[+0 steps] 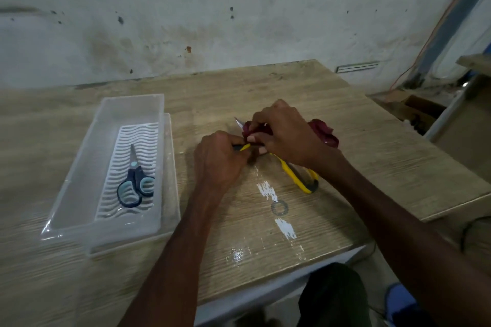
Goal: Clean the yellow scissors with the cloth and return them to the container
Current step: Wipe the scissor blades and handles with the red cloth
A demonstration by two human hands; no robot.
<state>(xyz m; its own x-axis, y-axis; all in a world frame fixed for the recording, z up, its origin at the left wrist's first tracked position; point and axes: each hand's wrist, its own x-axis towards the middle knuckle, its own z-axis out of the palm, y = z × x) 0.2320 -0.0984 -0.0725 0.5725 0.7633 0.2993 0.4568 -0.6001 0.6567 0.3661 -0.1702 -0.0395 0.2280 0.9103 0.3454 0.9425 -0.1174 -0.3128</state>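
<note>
The yellow scissors (297, 175) lie low over the middle of the wooden table (239, 220), their handles pointing back toward me and the blade tip poking out past my fingers on the far side. My left hand (219, 158) is closed around one yellow handle near the pivot. My right hand (285, 133) is curled shut on the dark red cloth (325, 131), pinching it over the blades; a bunch of the cloth spills out beyond my wrist. The clear container (106, 141) sits well to the left on the table, and inside it, on the white ribbed insert, rest the blue scissors (136, 183), closed.
</note>
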